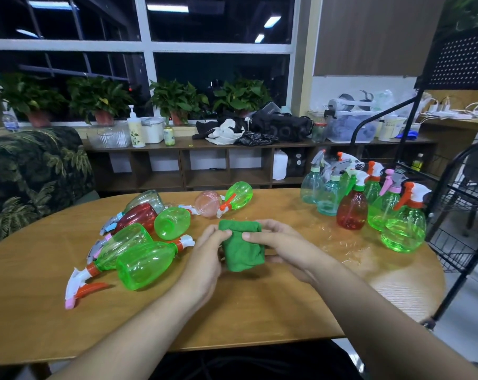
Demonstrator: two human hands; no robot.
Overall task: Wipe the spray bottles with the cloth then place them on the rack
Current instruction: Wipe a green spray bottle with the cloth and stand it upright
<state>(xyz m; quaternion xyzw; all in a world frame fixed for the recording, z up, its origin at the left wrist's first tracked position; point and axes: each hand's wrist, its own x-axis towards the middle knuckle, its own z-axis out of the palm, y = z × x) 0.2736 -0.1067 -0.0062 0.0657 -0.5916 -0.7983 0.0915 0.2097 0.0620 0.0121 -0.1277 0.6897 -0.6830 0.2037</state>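
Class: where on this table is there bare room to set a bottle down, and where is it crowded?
Bare: the near-left corner of the table, nearer than the lying bottles, and the gap between the cloth and the standing bottles. Crowded: both bottle groups.

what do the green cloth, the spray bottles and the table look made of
Green cloth: soft matte fabric, perhaps microfibre, judging by its fuzzy nap and limp folds. Spray bottles: glossy translucent plastic, see-through with bright highlights. Table: wood or wood-look laminate, with visible grain and sheen.
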